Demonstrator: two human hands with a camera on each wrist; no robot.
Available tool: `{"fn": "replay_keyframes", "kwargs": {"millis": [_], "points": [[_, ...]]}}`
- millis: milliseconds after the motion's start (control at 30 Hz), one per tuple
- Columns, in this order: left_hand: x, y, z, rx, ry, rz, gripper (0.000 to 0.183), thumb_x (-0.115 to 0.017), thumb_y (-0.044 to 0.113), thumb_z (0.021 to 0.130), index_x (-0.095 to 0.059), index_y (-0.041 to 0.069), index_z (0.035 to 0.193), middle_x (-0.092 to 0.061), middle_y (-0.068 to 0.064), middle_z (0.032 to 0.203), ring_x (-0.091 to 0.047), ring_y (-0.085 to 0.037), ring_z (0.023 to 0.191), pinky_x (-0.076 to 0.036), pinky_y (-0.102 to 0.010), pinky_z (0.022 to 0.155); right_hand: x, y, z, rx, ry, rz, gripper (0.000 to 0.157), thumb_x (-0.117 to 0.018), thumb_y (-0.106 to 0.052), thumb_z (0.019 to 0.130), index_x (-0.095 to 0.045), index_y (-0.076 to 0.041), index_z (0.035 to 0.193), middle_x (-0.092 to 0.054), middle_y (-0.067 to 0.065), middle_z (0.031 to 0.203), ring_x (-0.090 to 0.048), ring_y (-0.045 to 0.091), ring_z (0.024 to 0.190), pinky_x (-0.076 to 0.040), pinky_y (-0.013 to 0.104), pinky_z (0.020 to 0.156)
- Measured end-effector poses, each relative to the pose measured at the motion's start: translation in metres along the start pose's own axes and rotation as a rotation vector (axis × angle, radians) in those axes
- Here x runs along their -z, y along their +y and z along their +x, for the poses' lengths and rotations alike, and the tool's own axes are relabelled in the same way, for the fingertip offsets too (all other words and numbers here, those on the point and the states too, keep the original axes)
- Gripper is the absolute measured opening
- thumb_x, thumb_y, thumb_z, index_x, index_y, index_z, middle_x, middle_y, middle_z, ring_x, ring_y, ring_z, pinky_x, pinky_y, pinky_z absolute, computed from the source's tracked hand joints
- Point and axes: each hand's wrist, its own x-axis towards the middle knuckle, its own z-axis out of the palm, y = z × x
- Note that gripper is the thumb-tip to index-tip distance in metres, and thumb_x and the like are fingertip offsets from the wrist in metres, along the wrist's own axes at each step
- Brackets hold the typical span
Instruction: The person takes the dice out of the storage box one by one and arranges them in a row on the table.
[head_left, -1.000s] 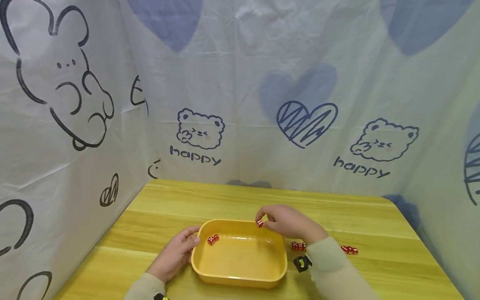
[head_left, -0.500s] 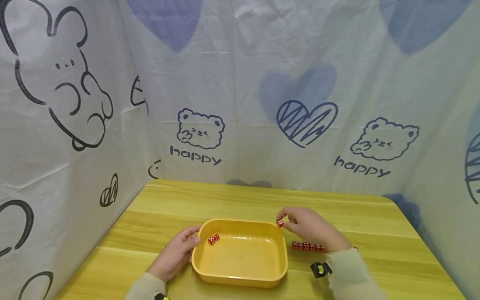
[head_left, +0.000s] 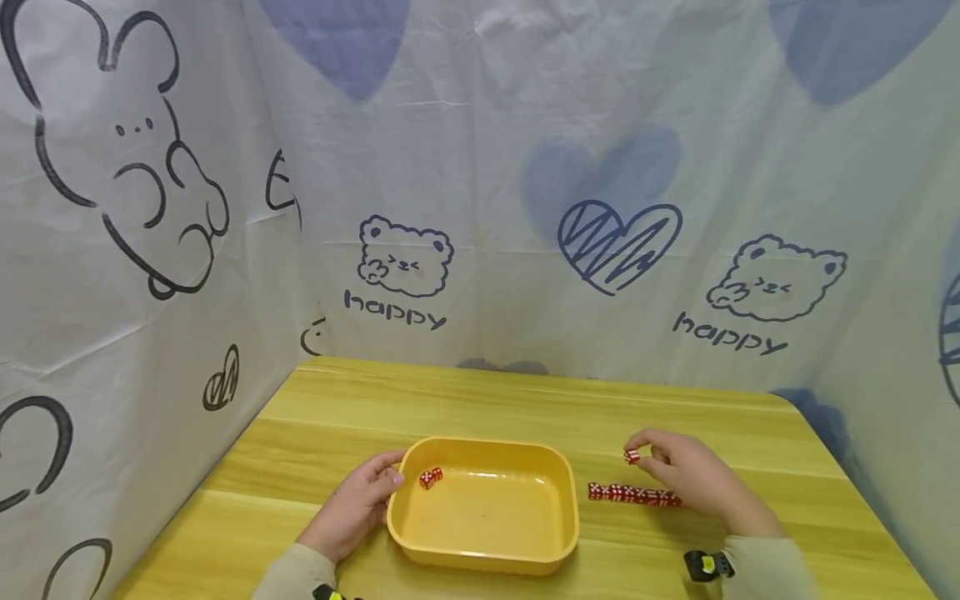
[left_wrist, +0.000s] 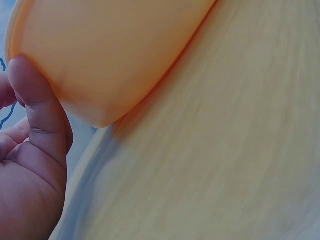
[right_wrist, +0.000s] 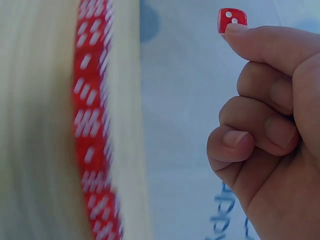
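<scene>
A yellow plastic tray (head_left: 483, 554) sits on the table, its left rim pinched by my left hand (head_left: 358, 504), thumb inside and fingers outside. In the left wrist view the thumb (left_wrist: 32, 82) lies against the tray's orange-looking wall (left_wrist: 125, 55). Two red dice (head_left: 431, 477) with white pips lie inside the tray near its left end. My right hand (head_left: 693, 475) pinches a single red die (head_left: 632, 457) between thumb and index finger, above the table right of the tray. The right wrist view shows that die (right_wrist: 231, 19) at the thumb tip, the other fingers curled into the palm.
A straight row of several red dice (head_left: 630, 494) stands on the wood-grain table (head_left: 420, 400), right of the tray and just in front of the right hand. White printed cloth (head_left: 495, 275) hangs behind the table and at its sides.
My right hand has moved right with the die, from above the tray's far right corner to over the table near the dice row. The left hand and tray have stayed put.
</scene>
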Motion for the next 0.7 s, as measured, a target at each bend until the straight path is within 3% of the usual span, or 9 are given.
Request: {"fn": "replay_keyframes", "kwargs": {"millis": [300, 700], "points": [[0.000, 0.001, -0.002, -0.006, -0.012, 0.004, 0.057, -0.057, 0.020, 0.105, -0.034, -0.001, 0.152, -0.055, -0.012, 0.104, -0.062, -0.020, 0.085, -0.059, -0.032, 0.070, 0.006, 0.048, -0.028, -0.091, -0.012, 0.082, 0.027, -0.060, -0.021, 0.103, -0.065, -0.014, 0.129, -0.049, 0.002, 0.065, -0.040, 0.014, 0.051, -0.040, 0.031, 0.051], [-0.001, 0.001, -0.002, 0.000, -0.006, 0.012, 0.058, -0.057, 0.020, 0.105, -0.033, -0.001, 0.154, -0.055, -0.015, 0.109, -0.063, -0.022, 0.092, -0.059, -0.033, 0.073, 0.018, 0.096, -0.050, -0.179, 0.005, 0.091, 0.032, -0.057, -0.022, 0.104, -0.061, -0.008, 0.133, -0.048, 0.005, 0.072, -0.043, 0.019, 0.061, -0.038, 0.034, 0.057]]}}
